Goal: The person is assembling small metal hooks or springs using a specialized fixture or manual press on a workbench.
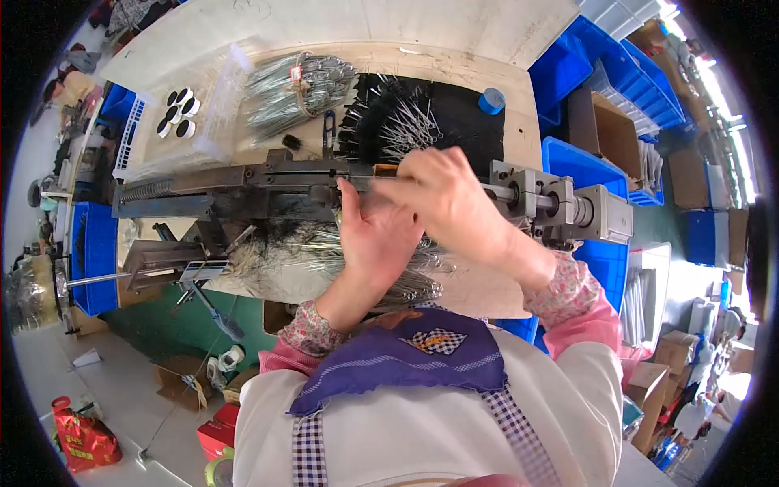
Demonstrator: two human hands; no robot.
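Head view, so both hands are right in at the middle of a long metal bench machine, which runs left to right across the table, probably so the working bit falls straight in front of the person. Left hand is palm up at the near side of the rail, thumb spread well away, like it's giving support from below, but its fingertips are hidden, so I can't tell if it has hold of anything. Right hand is over it from the right, fingers bent in fairly tight, maybe pinching something thin, but it's blurry and I honestly can't tell.

Far side, there's a tied wire bundle, I'd guess strapped so it doesn't scatter. Just right of that, black bristly brushes with looped wire ends lie fanned on a dark mat, loops mostly to the right, handy for grabbing maybe. Loose wires sit on the near side, close to the body, seemingly for a short reach
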